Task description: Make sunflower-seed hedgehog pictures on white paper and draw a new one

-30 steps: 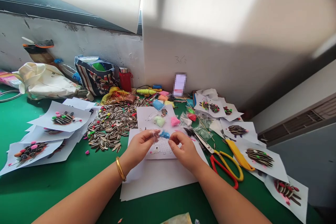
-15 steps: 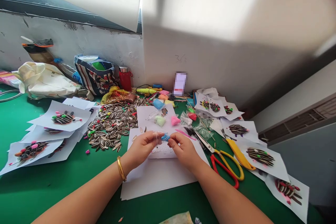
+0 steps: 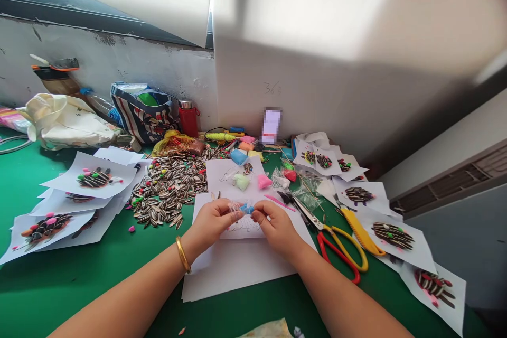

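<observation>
Between my two hands is a small lump of blue modelling clay (image 3: 247,208) with clear plastic wrap around it. My left hand (image 3: 212,220) is closed, thumb and fingers pinching the wrap on its left side; a gold bangle (image 3: 182,254) circles that wrist. On the other side, my right hand (image 3: 275,222) pinches the blue clay between thumb and fingertips. Both hands hover above a sheet with an outline drawing (image 3: 241,229), which they partly cover. Beneath it lies a stack of white paper (image 3: 237,269).
Sunflower seeds (image 3: 166,190) are heaped at the left. Scissors (image 3: 336,245) and a yellow utility knife (image 3: 361,232) lie at the right. Finished seed pictures (image 3: 392,235) line both sides. Small clay packets (image 3: 241,182) and a red flask (image 3: 188,119) stand further back.
My fingers have shifted slightly around the blue clay, and the lump sits a little further left. Both hands stay over the drawing.
</observation>
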`<state>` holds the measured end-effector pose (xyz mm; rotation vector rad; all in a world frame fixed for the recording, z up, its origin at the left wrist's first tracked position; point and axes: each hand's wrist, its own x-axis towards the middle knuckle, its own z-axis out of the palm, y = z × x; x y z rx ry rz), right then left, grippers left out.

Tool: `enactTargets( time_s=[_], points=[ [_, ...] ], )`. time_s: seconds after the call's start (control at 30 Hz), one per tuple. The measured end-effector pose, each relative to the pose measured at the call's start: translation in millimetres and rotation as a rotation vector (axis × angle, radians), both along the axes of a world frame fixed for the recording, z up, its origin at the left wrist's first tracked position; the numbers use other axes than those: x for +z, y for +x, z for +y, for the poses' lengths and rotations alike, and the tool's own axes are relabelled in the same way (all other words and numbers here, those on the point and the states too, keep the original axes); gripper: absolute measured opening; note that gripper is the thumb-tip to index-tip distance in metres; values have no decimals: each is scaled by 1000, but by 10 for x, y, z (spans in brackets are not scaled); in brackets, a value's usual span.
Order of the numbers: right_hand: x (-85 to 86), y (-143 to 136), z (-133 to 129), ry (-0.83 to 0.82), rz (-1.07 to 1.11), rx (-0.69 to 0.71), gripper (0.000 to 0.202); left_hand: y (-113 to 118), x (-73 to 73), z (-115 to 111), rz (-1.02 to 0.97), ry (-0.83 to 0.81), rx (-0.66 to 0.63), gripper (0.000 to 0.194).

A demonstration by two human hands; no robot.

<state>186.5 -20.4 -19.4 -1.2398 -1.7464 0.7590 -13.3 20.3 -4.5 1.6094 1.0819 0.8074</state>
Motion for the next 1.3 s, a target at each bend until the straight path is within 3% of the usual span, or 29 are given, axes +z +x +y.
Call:
enactTargets(
  time_s=[0.23, 0.47, 0.7, 0.97, 1.17, 1.3],
  points=[
    [-20, -13, -2, 29, -18, 13, 13, 8, -18, -12, 8, 38, 7, 36],
    [-3, -8, -8, 88, -38, 12, 15, 12, -1, -6, -78, -119, -38, 38],
    [15, -12, -15, 81, -29, 46, 14, 40, -55, -22, -22, -35, -2, 38],
    [43, 49, 1, 125, -43, -99, 16, -15, -25, 53, -118, -90, 43, 42],
    [22, 62, 3, 115, -6, -114, 13, -23, 41, 34, -133, -66, 24, 43],
    [-26, 47, -9, 122, 51, -83, 37, -6, 55, 1, -129, -67, -13, 42]
  ],
)
